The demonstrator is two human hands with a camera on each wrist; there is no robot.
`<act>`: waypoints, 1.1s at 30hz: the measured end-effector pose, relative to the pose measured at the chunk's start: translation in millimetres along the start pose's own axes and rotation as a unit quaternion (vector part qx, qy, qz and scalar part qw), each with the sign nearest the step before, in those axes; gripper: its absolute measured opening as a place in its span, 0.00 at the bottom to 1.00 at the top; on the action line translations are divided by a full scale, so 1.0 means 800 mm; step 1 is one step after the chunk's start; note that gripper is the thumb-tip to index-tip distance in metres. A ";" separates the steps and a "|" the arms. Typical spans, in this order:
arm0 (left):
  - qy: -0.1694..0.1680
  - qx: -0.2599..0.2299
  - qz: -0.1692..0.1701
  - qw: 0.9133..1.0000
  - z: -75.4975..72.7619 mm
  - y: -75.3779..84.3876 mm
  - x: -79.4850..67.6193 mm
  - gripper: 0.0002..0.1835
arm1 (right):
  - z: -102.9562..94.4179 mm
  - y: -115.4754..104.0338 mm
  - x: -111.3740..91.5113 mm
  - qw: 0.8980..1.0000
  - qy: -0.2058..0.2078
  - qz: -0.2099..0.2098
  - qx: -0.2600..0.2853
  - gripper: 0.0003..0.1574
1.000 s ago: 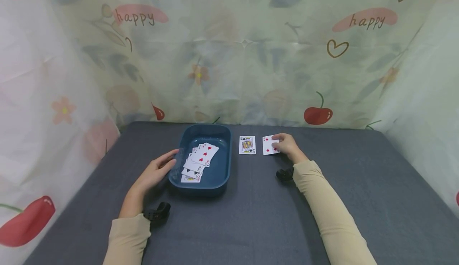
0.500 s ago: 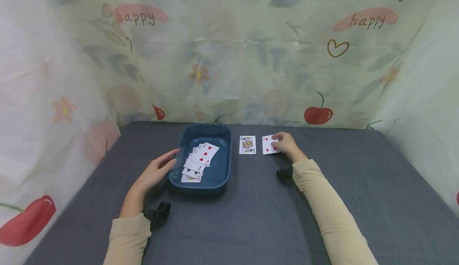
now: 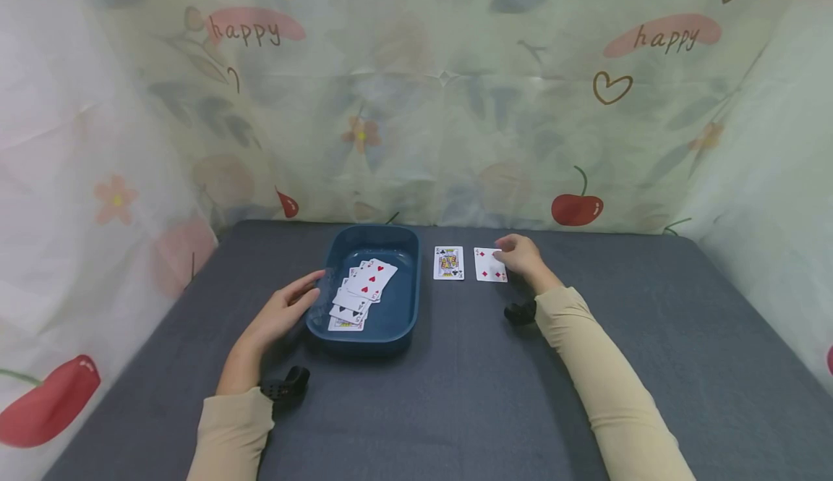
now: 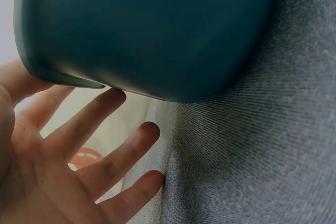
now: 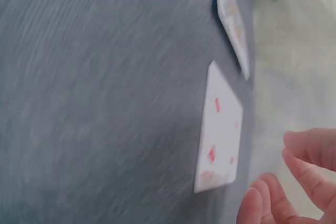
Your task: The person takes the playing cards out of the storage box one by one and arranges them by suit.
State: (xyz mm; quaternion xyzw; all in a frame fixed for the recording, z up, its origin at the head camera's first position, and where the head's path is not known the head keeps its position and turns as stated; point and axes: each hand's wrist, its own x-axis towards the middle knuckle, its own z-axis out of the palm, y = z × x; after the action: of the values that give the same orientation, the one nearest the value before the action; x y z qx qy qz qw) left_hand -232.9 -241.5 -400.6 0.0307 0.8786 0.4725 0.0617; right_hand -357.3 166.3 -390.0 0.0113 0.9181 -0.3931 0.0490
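Note:
A playing card with red diamonds (image 3: pixel 491 267) lies face up on the dark grey table. My right hand (image 3: pixel 524 259) is just above its upper right corner in the head view. Seen from the right wrist, the fingers (image 5: pixel 310 177) are loosely bent, with a gap between them and the diamonds card. To its left lies the king of clubs (image 3: pixel 448 263). My left hand (image 3: pixel 281 315) rests against the left side of a blue plastic bin (image 3: pixel 411 307). Its fingers are spread and fairly straight, one fingertip right at the bin's wall (image 4: pixel 157 35) in the left wrist view.
Inside the bin is an overlapping stack of face-up cards (image 3: pixel 371 281), a hearts card on top. Grey cloth covers the table (image 3: pixel 455 394). A patterned curtain (image 3: pixel 442 141) hangs behind the table and at both sides.
My right hand has let go of the diamonds card and shifted slightly up and to the right of it. The card lies flat beside the king. My left hand and the bin have stayed put.

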 end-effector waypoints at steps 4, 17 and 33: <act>-0.001 0.001 0.003 1.000 -0.001 0.001 -0.001 0.29 | 0.003 -0.016 -0.005 0.999 -0.012 -0.042 0.017 0.23; -0.003 -0.003 0.011 1.000 0.001 0.001 -0.001 0.30 | 0.030 -0.087 -0.028 0.986 -0.088 -0.123 0.066 0.23; -0.007 -0.003 0.006 1.000 0.000 0.004 -0.002 0.29 | 0.080 -0.165 -0.036 0.974 -0.110 -0.180 0.082 0.19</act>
State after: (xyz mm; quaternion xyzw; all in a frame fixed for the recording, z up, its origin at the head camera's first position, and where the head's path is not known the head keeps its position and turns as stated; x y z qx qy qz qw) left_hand -231.1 -240.3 -397.6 0.0388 0.8766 0.4752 0.0653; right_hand -331.6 29.5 -335.7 -0.1932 0.8587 -0.4683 0.0775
